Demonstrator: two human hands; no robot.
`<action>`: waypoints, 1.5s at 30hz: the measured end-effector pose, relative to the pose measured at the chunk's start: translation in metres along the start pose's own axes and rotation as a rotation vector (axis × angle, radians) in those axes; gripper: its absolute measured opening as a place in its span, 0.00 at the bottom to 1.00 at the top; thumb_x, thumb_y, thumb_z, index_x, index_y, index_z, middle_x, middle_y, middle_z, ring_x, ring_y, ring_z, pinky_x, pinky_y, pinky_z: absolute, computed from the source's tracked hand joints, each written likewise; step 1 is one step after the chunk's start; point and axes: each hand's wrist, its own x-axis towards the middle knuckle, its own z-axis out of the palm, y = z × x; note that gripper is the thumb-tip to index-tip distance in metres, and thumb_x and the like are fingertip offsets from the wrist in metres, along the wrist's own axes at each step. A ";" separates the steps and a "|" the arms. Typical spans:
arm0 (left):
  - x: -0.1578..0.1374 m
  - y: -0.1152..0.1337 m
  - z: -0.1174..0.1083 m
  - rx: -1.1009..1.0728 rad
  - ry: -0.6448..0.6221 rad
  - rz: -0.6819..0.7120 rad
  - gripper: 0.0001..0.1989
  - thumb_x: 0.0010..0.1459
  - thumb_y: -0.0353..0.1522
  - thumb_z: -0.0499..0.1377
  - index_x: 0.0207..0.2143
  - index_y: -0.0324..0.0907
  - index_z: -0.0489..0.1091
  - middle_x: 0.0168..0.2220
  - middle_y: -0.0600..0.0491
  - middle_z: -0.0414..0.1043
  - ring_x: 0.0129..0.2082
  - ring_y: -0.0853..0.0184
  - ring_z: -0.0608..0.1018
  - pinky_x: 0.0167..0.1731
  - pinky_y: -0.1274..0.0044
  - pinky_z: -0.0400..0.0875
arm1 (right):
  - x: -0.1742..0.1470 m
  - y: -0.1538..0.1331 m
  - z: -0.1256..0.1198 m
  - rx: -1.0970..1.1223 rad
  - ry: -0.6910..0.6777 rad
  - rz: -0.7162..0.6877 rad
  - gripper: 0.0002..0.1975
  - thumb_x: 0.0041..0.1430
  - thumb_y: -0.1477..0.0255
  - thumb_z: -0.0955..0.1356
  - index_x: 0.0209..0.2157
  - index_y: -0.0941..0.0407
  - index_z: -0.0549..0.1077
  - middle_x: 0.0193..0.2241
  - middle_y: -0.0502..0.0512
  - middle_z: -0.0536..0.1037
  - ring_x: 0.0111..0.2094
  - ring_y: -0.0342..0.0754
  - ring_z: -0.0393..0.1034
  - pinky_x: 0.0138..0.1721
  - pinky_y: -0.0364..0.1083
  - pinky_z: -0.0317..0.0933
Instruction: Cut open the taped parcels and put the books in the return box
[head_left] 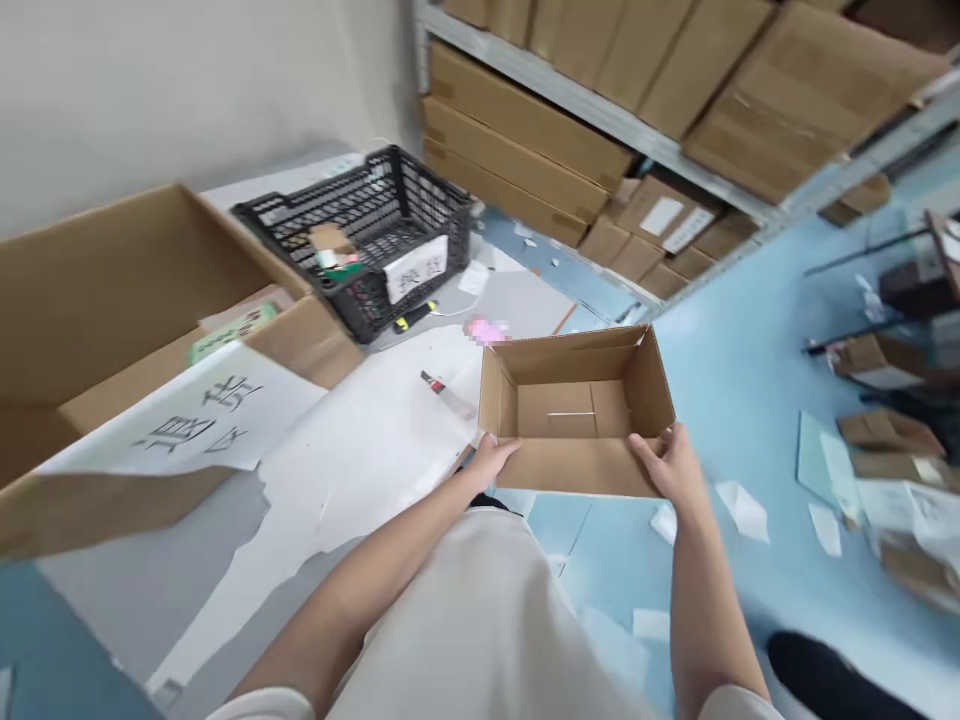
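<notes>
An open-topped cardboard box (581,468) is held in front of my body, off the right edge of the work surface. My left hand (491,462) grips its near left corner, thumb lying along the near wall. At the near right corner my right hand (670,465) is closed on the box, with its thumb on the wall too. The inside looks bare, with a seam between the bottom flaps. On the table left of the box lies a marker-like stick (433,381) with a red band, blurred at one end.
A large carton (300,335) with a handwritten paper sign (202,415) stands at left. Behind it sits a black plastic crate (450,225), with a yellow-black cutter (415,317) beside it. Shelving (600,125) holds several cartons. Paper scraps (742,510) litter the blue floor.
</notes>
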 end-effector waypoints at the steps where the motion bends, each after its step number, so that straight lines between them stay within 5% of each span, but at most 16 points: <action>1: 0.010 0.002 0.008 0.078 0.000 0.000 0.21 0.42 0.41 0.67 0.36 0.38 0.68 0.29 0.49 0.75 0.38 0.59 0.77 0.38 0.71 0.70 | -0.007 0.026 0.014 0.090 0.010 0.054 0.32 0.49 0.50 0.64 0.50 0.55 0.60 0.41 0.61 0.75 0.40 0.57 0.71 0.37 0.51 0.63; 6: 0.046 -0.001 0.048 0.319 -0.128 0.044 0.31 0.36 0.37 0.70 0.45 0.38 0.67 0.44 0.43 0.73 0.51 0.55 0.71 0.52 0.68 0.63 | -0.044 0.120 0.067 0.137 -0.031 0.253 0.35 0.47 0.51 0.65 0.53 0.57 0.60 0.48 0.65 0.71 0.48 0.59 0.67 0.45 0.54 0.61; 9: 0.056 -0.004 0.066 0.397 -0.324 0.092 0.38 0.43 0.43 0.66 0.56 0.41 0.61 0.61 0.42 0.57 0.62 0.56 0.57 0.60 0.68 0.50 | -0.049 0.139 0.080 0.083 -0.015 0.229 0.37 0.48 0.52 0.65 0.55 0.58 0.59 0.53 0.67 0.67 0.53 0.61 0.62 0.50 0.57 0.57; 11: 0.059 -0.005 0.072 0.416 -0.430 0.069 0.39 0.48 0.47 0.61 0.59 0.41 0.56 0.65 0.44 0.46 0.65 0.57 0.48 0.62 0.66 0.43 | -0.046 0.137 0.087 0.088 0.003 0.200 0.37 0.49 0.53 0.64 0.56 0.59 0.58 0.53 0.67 0.67 0.54 0.61 0.61 0.51 0.57 0.57; 14: 0.059 -0.004 0.072 0.428 -0.543 0.064 0.37 0.48 0.49 0.60 0.56 0.38 0.62 0.64 0.43 0.47 0.65 0.55 0.45 0.62 0.65 0.39 | -0.036 0.119 0.099 0.064 -0.004 0.091 0.35 0.51 0.55 0.64 0.57 0.59 0.57 0.55 0.67 0.65 0.56 0.61 0.59 0.53 0.58 0.56; 20: 0.027 -0.005 0.027 0.198 -0.521 0.052 0.35 0.42 0.43 0.67 0.52 0.37 0.67 0.54 0.36 0.65 0.56 0.52 0.68 0.55 0.61 0.60 | -0.008 0.055 0.126 0.033 -0.133 -0.290 0.29 0.57 0.63 0.61 0.58 0.60 0.57 0.57 0.70 0.62 0.57 0.59 0.58 0.52 0.58 0.59; 24: -0.009 -0.009 -0.036 0.036 -0.226 0.102 0.32 0.39 0.37 0.70 0.48 0.36 0.69 0.48 0.37 0.71 0.50 0.55 0.73 0.51 0.60 0.64 | 0.021 -0.010 0.141 0.050 -0.275 -0.540 0.26 0.59 0.67 0.60 0.58 0.58 0.56 0.53 0.67 0.66 0.49 0.55 0.67 0.46 0.56 0.64; 28: -0.049 -0.012 -0.099 -0.064 0.257 0.252 0.26 0.42 0.37 0.68 0.44 0.36 0.70 0.43 0.41 0.74 0.45 0.60 0.76 0.52 0.63 0.65 | 0.039 -0.100 0.160 0.067 -0.401 -0.875 0.24 0.60 0.66 0.59 0.56 0.60 0.59 0.48 0.66 0.71 0.42 0.53 0.71 0.44 0.54 0.65; 33: -0.133 -0.028 -0.162 -0.164 0.763 0.379 0.23 0.47 0.36 0.65 0.45 0.37 0.70 0.44 0.41 0.74 0.45 0.61 0.76 0.50 0.67 0.66 | 0.014 -0.228 0.194 -0.006 -0.592 -1.346 0.21 0.61 0.64 0.59 0.53 0.58 0.65 0.46 0.62 0.74 0.42 0.53 0.72 0.45 0.53 0.65; 37: -0.232 -0.073 -0.173 -0.181 1.176 0.299 0.24 0.52 0.37 0.60 0.50 0.38 0.67 0.49 0.41 0.71 0.46 0.59 0.75 0.47 0.69 0.68 | -0.061 -0.317 0.222 -0.058 -0.770 -1.725 0.20 0.62 0.64 0.58 0.50 0.57 0.68 0.45 0.60 0.76 0.42 0.53 0.73 0.44 0.54 0.65; 41: -0.323 -0.134 -0.141 -0.041 1.704 -0.030 0.23 0.52 0.40 0.59 0.50 0.40 0.68 0.50 0.43 0.70 0.49 0.57 0.72 0.52 0.68 0.63 | -0.178 -0.364 0.242 -0.106 -1.122 -2.000 0.19 0.60 0.65 0.60 0.50 0.55 0.69 0.49 0.60 0.74 0.44 0.55 0.71 0.47 0.54 0.62; 43: -0.363 -0.167 -0.121 0.076 1.929 -0.292 0.26 0.53 0.42 0.57 0.52 0.39 0.65 0.54 0.43 0.66 0.56 0.55 0.66 0.58 0.68 0.56 | -0.245 -0.368 0.250 -0.130 -1.384 -2.007 0.21 0.57 0.63 0.63 0.51 0.55 0.69 0.50 0.61 0.72 0.46 0.57 0.70 0.49 0.55 0.60; 45: -0.402 -0.200 -0.103 0.094 2.051 -0.584 0.31 0.54 0.44 0.54 0.57 0.35 0.60 0.57 0.40 0.61 0.59 0.54 0.62 0.59 0.66 0.53 | -0.310 -0.359 0.259 -0.099 -1.652 -1.860 0.26 0.53 0.61 0.66 0.52 0.57 0.68 0.52 0.62 0.71 0.49 0.57 0.67 0.53 0.54 0.56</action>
